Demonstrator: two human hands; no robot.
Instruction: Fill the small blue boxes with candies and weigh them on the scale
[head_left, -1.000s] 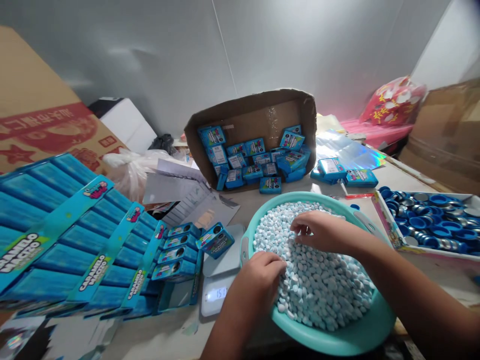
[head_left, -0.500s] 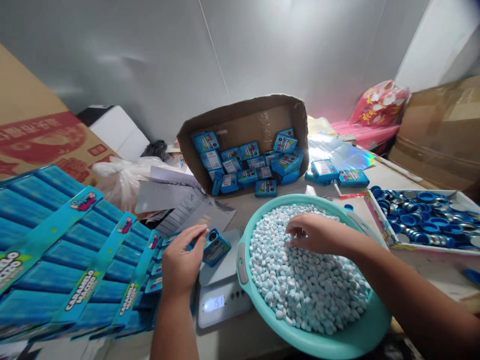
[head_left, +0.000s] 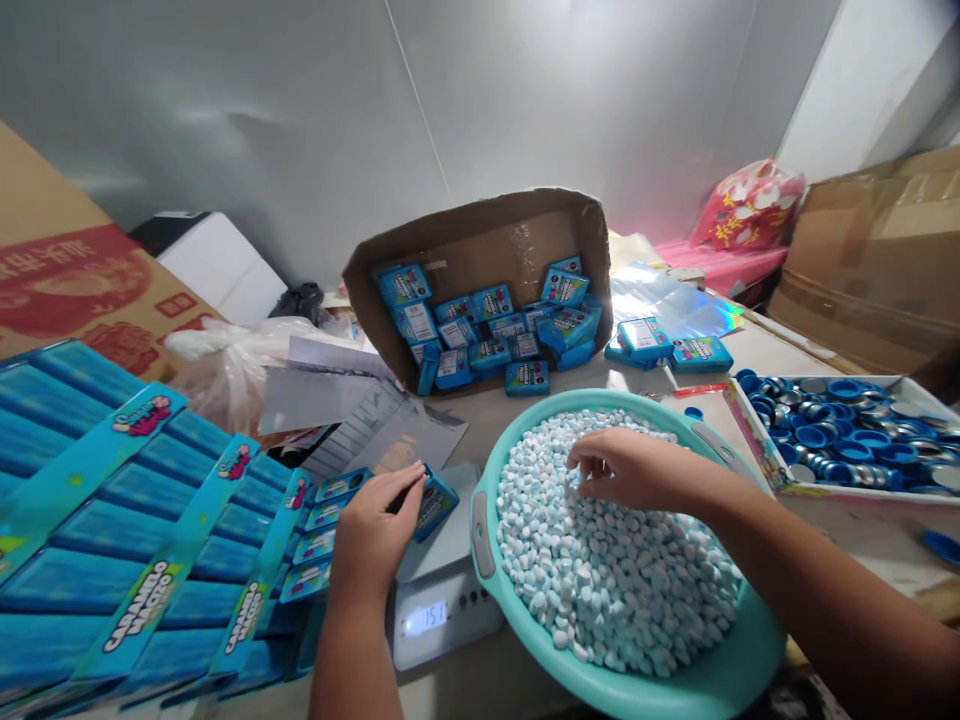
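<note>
A small blue candy box (head_left: pixel 438 505) stands on the kitchen scale (head_left: pixel 457 630), whose lit display reads 151. My left hand (head_left: pixel 377 520) is closed with thumb and fingers at the box's upper left end, covering the round opening there. Small white and pale blue candies (head_left: pixel 600 580) fill a turquoise basin (head_left: pixel 517 650) beside the scale. Over them, my right hand (head_left: pixel 619 468) has its fingers curled in, with the tips down among the candies; how many they hold is hidden.
Blue display cartons (head_left: pixel 127 530) rise at the left, beside several small blue boxes (head_left: pixel 315 545). Behind, a tilted cardboard box (head_left: pixel 480 250) holds more candy boxes. Blue caps (head_left: pixel 862 430) fill a tray at the right. Loose candy boxes (head_left: pixel 701 353) lie behind the basin.
My left hand has moved slightly right and closed over the candy box's top end, hiding its opening. My right hand stays among the candies. The view has shifted slightly.
</note>
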